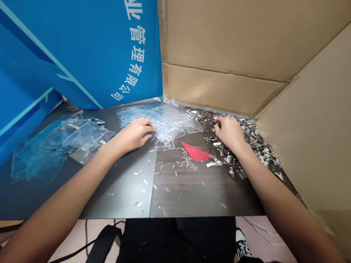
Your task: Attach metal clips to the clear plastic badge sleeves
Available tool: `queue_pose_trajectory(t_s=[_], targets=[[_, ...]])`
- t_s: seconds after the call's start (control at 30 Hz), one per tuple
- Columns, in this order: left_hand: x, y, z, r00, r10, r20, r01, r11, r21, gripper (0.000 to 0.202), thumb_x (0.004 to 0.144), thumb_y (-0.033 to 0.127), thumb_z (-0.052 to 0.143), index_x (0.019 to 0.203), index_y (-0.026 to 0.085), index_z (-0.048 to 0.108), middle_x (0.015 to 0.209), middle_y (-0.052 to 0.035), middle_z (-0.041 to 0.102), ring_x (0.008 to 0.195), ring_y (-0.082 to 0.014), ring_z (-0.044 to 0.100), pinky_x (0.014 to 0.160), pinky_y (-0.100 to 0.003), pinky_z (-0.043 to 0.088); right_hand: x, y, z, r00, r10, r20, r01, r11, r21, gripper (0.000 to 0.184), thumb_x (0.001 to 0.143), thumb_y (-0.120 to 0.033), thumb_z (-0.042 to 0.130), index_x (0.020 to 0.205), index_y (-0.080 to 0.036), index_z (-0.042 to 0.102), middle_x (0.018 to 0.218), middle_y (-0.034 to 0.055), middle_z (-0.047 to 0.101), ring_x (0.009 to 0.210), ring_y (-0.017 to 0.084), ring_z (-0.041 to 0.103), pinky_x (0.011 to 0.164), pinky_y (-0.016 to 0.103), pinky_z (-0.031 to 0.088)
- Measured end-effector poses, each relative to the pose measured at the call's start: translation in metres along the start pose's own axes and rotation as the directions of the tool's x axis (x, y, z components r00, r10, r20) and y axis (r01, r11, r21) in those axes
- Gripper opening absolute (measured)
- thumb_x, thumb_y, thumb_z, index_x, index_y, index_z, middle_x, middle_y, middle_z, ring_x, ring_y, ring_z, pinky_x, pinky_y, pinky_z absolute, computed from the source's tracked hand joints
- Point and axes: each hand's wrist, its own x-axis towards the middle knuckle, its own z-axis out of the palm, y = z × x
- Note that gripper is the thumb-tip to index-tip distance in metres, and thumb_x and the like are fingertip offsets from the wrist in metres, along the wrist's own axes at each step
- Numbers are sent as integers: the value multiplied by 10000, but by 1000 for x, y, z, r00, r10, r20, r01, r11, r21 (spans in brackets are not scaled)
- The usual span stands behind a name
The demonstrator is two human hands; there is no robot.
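My left hand (133,133) rests with curled fingers on the near edge of a pile of clear plastic sleeves (169,120) at the back middle of the dark table (189,192). My right hand (229,130) reaches into a heap of small metal clips (256,142) along the right wall, its fingertips pinched together among them; whether a clip is in the pinch is hidden. A red triangular piece (196,152) lies between the hands, with a loose metal clip (214,163) at its right tip.
A second stack of clear sleeves (57,145) with clips lies at the left. Small clear plastic bits (176,166) are scattered over the table's middle. A blue banner (75,54) stands at back left; cardboard walls (247,48) close the back and right. A chair and cables show below the table edge.
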Motion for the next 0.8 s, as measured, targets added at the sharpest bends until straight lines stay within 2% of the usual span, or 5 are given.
queue_pose_trajectory(t_s=[0.13, 0.33, 0.6, 0.7, 0.8], targets=[[0, 2, 0, 1000, 6, 8, -6, 1000, -1, 281, 1033, 280, 595, 1063, 191, 860, 1150, -154, 764, 1133, -344, 699, 1064, -525, 575, -1, -2, -3, 1000, 28, 11, -28, 1000, 1, 311, 1038, -200, 598, 1235, -134, 829, 1190, 210, 838, 1144, 390, 726, 1029, 475, 547], [0, 10, -1, 1000, 22, -8, -22, 1000, 20, 260, 1029, 254, 547, 927, 183, 774, 1249, -182, 744, 1174, -358, 683, 1055, -523, 587, -1, -4, -5, 996, 88, 4, -88, 996, 29, 260, 1014, -189, 648, 1199, -137, 824, 1217, 220, 849, 1149, 393, 754, 1022, 474, 555], [2, 17, -5, 999, 42, 16, -44, 991, 127, 297, 1063, 223, 485, 1072, 184, 779, 1073, -143, 774, 1041, -313, 719, 971, -450, 585, 1, 1, -7, 983, 186, 11, -186, 977, 102, 233, 967, -135, 670, 1108, -189, 848, 1086, 151, 871, 1019, 349, 789, 899, 423, 558], [1, 19, -5, 999, 38, -22, -34, 985, 171, 319, 1068, 233, 482, 1075, 173, 796, 1065, -145, 788, 1035, -317, 728, 965, -453, 588, 2, 2, -4, 979, 204, -27, -199, 971, 132, 235, 931, -118, 659, 1069, -191, 835, 1017, 136, 852, 952, 329, 760, 886, 422, 540], [1, 22, -1, 990, -3, -144, 32, 981, 193, 332, 1080, 251, 474, 1039, 170, 793, 1062, -153, 791, 1060, -330, 727, 940, -456, 600, 2, 3, 1, 971, 204, -126, -177, 965, 193, 287, 928, -131, 624, 1139, -174, 813, 996, 144, 827, 951, 332, 710, 912, 451, 523]])
